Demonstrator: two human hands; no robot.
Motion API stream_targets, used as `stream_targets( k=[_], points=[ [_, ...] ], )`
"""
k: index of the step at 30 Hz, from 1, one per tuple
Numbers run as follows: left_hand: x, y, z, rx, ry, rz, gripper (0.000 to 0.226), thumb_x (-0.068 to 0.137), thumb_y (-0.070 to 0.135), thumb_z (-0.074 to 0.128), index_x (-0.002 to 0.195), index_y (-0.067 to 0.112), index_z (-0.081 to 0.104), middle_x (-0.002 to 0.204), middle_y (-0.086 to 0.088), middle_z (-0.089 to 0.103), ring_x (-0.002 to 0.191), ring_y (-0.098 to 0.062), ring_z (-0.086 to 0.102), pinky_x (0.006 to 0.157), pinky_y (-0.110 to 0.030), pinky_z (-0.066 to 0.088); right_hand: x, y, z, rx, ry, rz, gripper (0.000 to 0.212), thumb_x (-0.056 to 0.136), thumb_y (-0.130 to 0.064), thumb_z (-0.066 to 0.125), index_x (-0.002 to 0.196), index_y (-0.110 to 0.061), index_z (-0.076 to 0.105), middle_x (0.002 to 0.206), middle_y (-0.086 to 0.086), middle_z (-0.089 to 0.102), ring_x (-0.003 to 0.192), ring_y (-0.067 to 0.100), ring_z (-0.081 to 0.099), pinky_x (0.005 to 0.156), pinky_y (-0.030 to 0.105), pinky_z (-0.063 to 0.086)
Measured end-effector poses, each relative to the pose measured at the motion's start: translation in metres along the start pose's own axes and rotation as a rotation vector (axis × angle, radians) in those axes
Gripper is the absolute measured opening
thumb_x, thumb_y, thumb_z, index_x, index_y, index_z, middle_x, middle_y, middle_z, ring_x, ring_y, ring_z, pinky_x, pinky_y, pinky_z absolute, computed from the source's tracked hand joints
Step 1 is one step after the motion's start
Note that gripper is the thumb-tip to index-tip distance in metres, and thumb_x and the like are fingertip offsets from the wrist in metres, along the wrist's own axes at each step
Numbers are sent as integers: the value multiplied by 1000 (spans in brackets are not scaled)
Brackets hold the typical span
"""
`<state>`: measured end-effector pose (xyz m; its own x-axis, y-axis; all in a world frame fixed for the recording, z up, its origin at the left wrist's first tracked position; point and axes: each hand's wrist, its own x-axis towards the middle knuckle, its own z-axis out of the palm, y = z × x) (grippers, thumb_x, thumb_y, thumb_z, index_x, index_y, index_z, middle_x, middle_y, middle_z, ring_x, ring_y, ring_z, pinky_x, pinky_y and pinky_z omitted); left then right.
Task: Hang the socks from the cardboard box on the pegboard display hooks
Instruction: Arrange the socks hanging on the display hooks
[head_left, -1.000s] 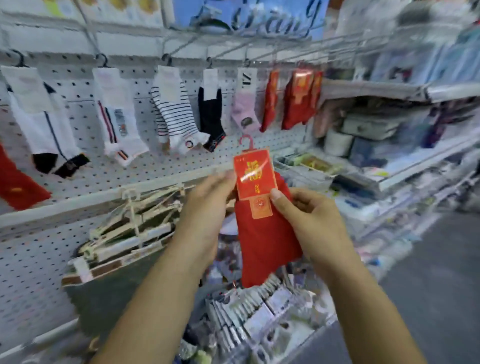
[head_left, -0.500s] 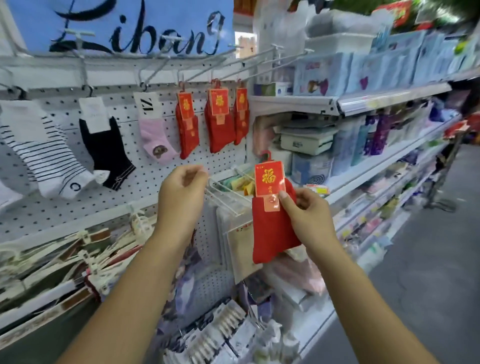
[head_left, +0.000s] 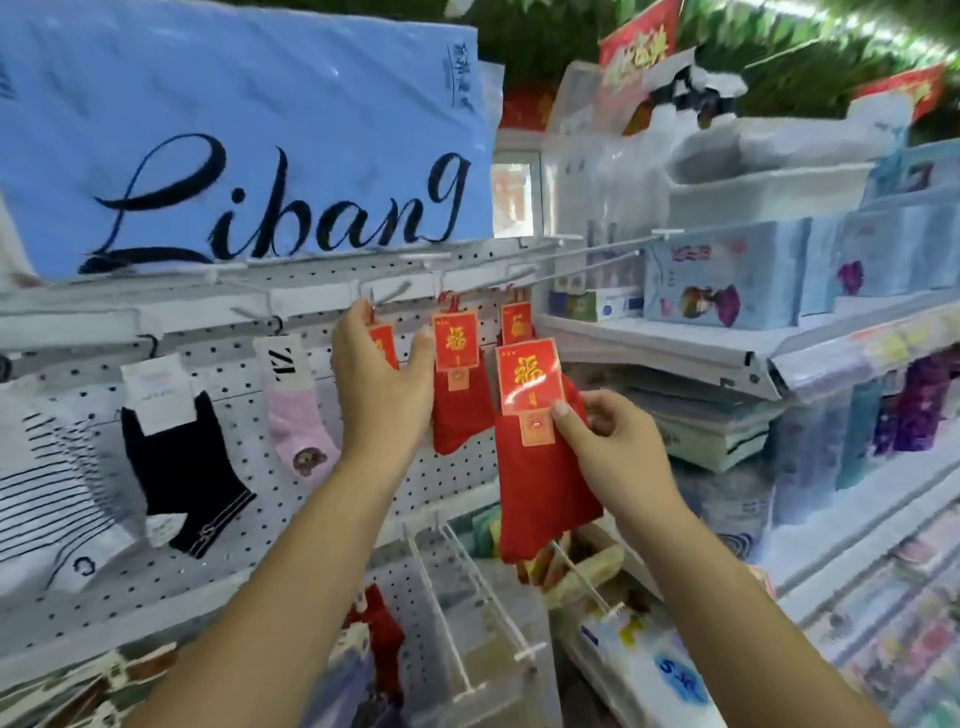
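My right hand pinches the lower tag of a red sock pair with a red and gold card, held in front of the pegboard. My left hand is raised at the hanging red socks, its fingers cupped around the card of the leftmost red pair under a hook. A third red pair hangs just to the right. The cardboard box is out of view.
A pink sock, a black sock and a striped white sock hang to the left. A blue "Libang" sign sits above. Long bare hooks stick out toward me. Shelves of packaged goods fill the right.
My view has swung right and up. My left hand let go of the held sock and rose to the hanging red pairs. My right hand lifted the sock closer to them.
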<state>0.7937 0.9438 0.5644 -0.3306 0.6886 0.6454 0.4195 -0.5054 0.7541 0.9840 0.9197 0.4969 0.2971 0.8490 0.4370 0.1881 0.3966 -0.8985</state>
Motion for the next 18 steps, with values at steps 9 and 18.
stream_targets(
  k=[9, 18],
  points=[
    [15, -2, 27, 58, 135, 13, 45, 94, 33, 69, 133, 27, 47, 135, 15, 54, 121, -2, 47, 103, -24, 34, 86, 21, 32, 79, -110, -14, 32, 95, -37, 65, 120, -17, 64, 106, -1, 71, 95, 13, 68, 78, 32, 57],
    [10, -8, 40, 148, 218, -24, 51, 93, 24, 72, 136, 25, 45, 125, 25, 56, 110, 20, 48, 99, -11, 33, 127, 21, 47, 56, -337, -55, 18, 95, -32, 66, 107, -19, 64, 96, -2, 68, 84, 10, 64, 64, 23, 47]
  ],
)
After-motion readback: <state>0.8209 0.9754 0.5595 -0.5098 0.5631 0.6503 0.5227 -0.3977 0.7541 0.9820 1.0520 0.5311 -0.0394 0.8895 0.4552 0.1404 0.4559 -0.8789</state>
